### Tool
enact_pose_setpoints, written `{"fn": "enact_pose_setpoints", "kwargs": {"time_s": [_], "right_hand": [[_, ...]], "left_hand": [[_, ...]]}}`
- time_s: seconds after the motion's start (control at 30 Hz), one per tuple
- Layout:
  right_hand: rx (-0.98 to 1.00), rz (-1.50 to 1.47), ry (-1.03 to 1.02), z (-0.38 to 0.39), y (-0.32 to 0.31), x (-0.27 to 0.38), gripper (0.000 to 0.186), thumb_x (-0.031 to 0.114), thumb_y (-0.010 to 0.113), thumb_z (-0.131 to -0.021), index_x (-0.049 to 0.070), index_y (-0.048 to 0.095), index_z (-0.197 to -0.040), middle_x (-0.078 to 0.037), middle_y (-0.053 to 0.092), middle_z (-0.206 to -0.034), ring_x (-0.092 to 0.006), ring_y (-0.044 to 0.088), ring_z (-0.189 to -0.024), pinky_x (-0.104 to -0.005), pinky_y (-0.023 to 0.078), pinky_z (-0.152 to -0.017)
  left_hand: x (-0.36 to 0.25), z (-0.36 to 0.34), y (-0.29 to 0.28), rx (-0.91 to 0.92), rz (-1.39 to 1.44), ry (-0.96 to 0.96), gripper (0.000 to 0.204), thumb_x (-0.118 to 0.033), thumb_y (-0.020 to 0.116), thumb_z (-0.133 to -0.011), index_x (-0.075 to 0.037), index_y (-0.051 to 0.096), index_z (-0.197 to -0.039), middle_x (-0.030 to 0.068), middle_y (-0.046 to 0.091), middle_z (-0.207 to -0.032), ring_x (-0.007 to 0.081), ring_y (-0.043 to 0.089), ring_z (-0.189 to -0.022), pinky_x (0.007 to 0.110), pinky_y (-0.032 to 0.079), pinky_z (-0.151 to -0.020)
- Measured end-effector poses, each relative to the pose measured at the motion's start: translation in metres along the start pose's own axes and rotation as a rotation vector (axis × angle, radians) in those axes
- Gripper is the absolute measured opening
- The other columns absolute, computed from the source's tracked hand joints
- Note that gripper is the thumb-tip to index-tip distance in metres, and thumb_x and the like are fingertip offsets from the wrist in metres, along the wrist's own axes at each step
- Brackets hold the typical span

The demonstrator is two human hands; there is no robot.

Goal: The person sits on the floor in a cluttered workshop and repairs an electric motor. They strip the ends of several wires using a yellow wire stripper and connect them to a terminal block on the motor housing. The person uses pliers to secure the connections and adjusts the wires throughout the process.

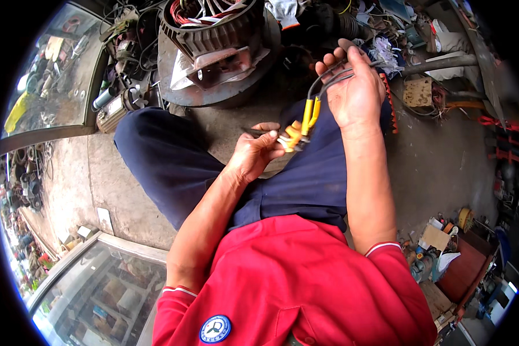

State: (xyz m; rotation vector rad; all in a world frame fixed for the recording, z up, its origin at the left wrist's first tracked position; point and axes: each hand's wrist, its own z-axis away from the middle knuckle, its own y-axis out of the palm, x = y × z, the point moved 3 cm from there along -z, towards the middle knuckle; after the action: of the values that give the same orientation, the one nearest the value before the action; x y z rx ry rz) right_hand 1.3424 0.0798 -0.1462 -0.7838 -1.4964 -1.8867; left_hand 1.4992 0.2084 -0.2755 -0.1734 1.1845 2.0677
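My left hand (252, 154) is closed on a bundle of wires with yellow sleeves (308, 117), pinching it near the bent yellow pieces. A dark strand also shows by its fingers. Two black cables (317, 86) rise from the yellow sleeves and curve up to my right hand (356, 95). That hand is turned palm up, with its fingers curled and the cables running across them. Both hands are above my legs. Beyond them, a ribbed motor housing (210, 41) with red and white wires inside rests on a round metal stand (207, 98).
A glass-topped cabinet (106, 236) stands at the lower left, and another glass panel (89, 86) at the upper left. A small motor (116, 109) lies left of the stand. Cluttered parts and a brown box (466, 262) fill the right side. A dark pipe (438, 64) sticks out at the upper right.
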Motion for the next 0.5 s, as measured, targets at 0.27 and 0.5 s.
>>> {"fn": "enact_pose_setpoints", "kwargs": {"time_s": [0.27, 0.5], "right_hand": [[0.334, 0.258, -0.094, 0.005, -0.004, 0.003, 0.024, 0.020, 0.051, -0.103, 0.001, 0.058, -0.116, -0.009, 0.066, -0.090, -0.0154, 0.064, -0.069, -0.0310, 0.057, -0.063], [0.345, 0.364, -0.045, 0.043, 0.007, -0.031, 0.026, 0.019, 0.050, -0.104, -0.002, 0.057, -0.118, -0.006, 0.065, -0.085, -0.0117, 0.063, -0.072, -0.0263, 0.055, -0.068]], "left_hand": [[0.004, -0.010, -0.029, -0.174, -0.176, -0.174, 0.031, -0.018, 0.057, -0.097, -0.001, 0.056, -0.124, 0.0093, 0.063, -0.100, 0.0179, 0.061, -0.072, 0.028, 0.052, -0.060], [-0.033, 0.022, 0.001, -0.319, -0.764, 0.697, 0.048, -0.014, 0.062, -0.091, 0.001, 0.049, -0.135, 0.0176, 0.055, -0.131, 0.0282, 0.053, -0.123, 0.038, 0.041, -0.104]]}}
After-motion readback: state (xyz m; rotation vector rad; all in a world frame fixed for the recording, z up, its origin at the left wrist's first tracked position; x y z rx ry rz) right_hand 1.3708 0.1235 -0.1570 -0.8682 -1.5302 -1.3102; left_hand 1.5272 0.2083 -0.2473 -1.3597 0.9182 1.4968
